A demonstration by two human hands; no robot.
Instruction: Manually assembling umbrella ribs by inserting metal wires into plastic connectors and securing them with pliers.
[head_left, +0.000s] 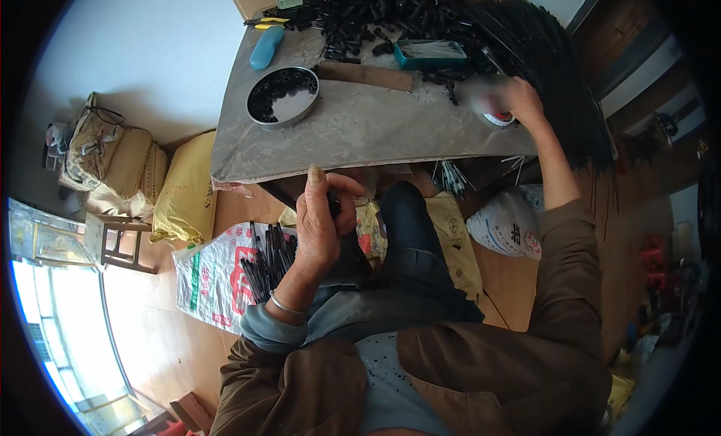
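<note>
While the left hand (319, 220) (half-curled, hold unclear) hangs nearer than the pan (294, 107), the right hand (523, 104), grip blurred, is right of it; black parts (390, 14) heaped beyond suggest plenty remains.

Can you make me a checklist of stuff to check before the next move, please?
1. Small black pieces in the round metal dish: ok, some are there.
2. Open teal box has thin pale sticks in it: ok.
3. Black parts at the back of the table sorted neatly: not ok, they lie in a loose heap.
4. What the left grip holds: cannot tell, the curled fingers hide it.
5. Right grip firmly on the red-and-white round thing: cannot tell, it's blurred there.
</note>
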